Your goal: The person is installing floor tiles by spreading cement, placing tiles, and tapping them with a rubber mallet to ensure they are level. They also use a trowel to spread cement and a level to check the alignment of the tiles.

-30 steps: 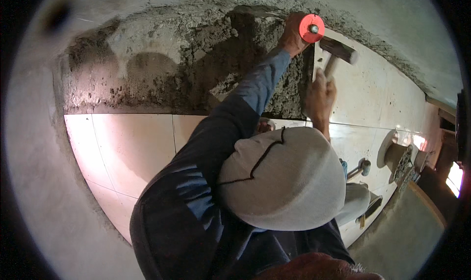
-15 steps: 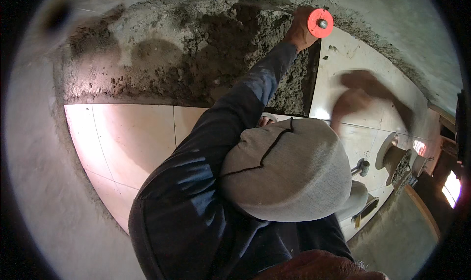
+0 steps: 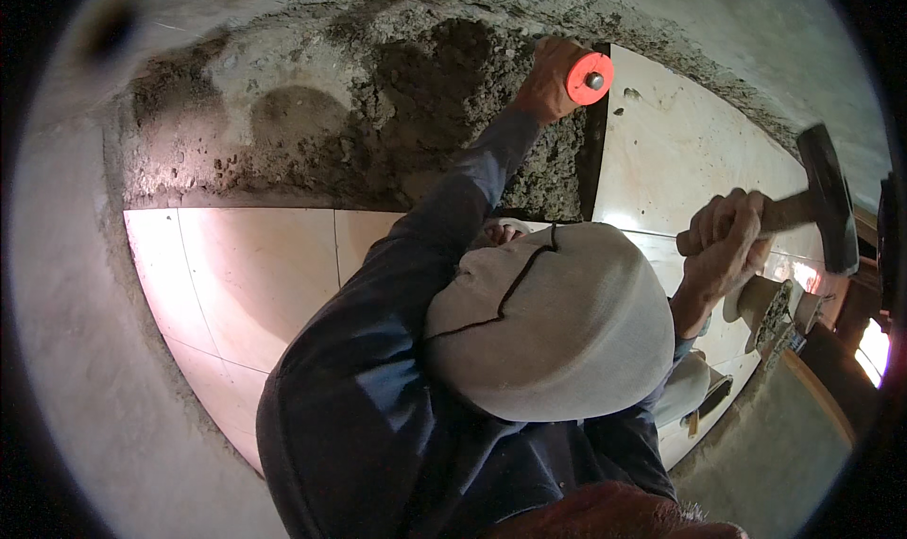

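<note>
My left hand (image 3: pixel 543 81) is closed round a chisel with a round red guard (image 3: pixel 580 90) and metal striking end (image 3: pixel 593 81), at the tile edge (image 3: pixel 607 123) beside rough dark mortar (image 3: pixel 435 114); its tip is hidden. At the right, my right hand (image 3: pixel 723 232) grips the wooden handle of a hammer (image 3: pixel 829 213), its dark head raised over the white tiles (image 3: pixel 690 152), well away from the chisel.
Laid tiles (image 3: pixel 255 274) curve below the mortar strip. Rounded grey cloth (image 3: pixel 548 331) with a black line fills the middle, toes (image 3: pixel 505 232) showing above it. Mortar-crusted objects (image 3: pixel 770 317) lie at the right. Plain cement surfaces (image 3: pixel 76 284) border both sides.
My right hand and the hammer have swung from beside the chisel out to the right, blurred midway. My left hand shifted slightly, now a little down and left, still holding the chisel.
</note>
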Motion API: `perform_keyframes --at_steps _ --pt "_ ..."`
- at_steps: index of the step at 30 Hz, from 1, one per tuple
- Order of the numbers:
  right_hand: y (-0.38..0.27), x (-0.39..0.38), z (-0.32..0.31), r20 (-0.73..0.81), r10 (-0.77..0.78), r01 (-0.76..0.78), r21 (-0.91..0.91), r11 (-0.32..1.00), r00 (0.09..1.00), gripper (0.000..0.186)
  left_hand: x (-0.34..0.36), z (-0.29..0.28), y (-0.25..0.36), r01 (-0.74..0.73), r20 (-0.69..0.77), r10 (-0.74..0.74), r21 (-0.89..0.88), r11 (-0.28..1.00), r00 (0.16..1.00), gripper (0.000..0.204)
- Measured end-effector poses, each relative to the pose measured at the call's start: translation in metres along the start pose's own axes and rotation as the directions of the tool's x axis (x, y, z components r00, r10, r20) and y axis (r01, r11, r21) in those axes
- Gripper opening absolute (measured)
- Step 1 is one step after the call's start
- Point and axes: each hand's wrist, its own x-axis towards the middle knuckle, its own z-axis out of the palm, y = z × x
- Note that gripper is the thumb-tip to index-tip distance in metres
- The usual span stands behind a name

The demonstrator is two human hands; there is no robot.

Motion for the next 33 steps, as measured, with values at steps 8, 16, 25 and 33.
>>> perform_keyframes --at_steps 8,16,25,33 --pt "-0.022 -0.011 0.032 0.075 -0.245 0.251 -0.094 0.963 0.967 0.024 0.01 -0.031 -0.037 -0.036 0.023 0.036 -0.02 0.999 0.999 0.052" --pt "0.066 -0.002 0.04 0.127 -0.429 0.445 -0.348 0.825 0.895 0.028 0.014 -0.03 -0.042 0.072 0.138 -0.065 -0.05 0.996 0.988 0.046" --pt "0.089 -0.014 0.044 0.08 0.29 -0.269 -0.205 0.941 0.954 0.018 0.014 -0.04 -0.042 0.002 -0.317 -0.084 -0.251 0.968 0.945 0.033" --pt "-0.004 0.054 0.076 0.137 -0.484 0.497 -0.088 0.863 0.864 0.053 0.011 -0.062 -0.043 0.227 -0.118 -0.255 -0.212 0.951 0.96 0.046"
